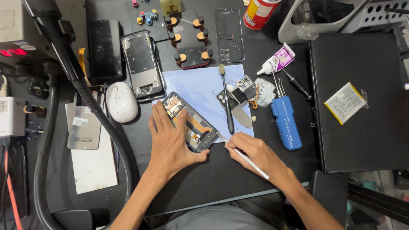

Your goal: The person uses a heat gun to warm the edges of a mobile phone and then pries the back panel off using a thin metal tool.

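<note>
An opened phone with its back off lies tilted on a pale blue mat. My left hand presses flat on the phone's lower edge, fingers spread along its left side. My right hand grips a thin white-handled tool like a pen; its metal tip touches the phone's bottom right corner. A black brush and small removed phone parts lie on the mat just right of the phone.
A blue screwdriver case, tweezers, a glue tube and a closed black laptop with a battery on it lie right. Other phone frames, a clamped phone and a white mouse sit left and behind.
</note>
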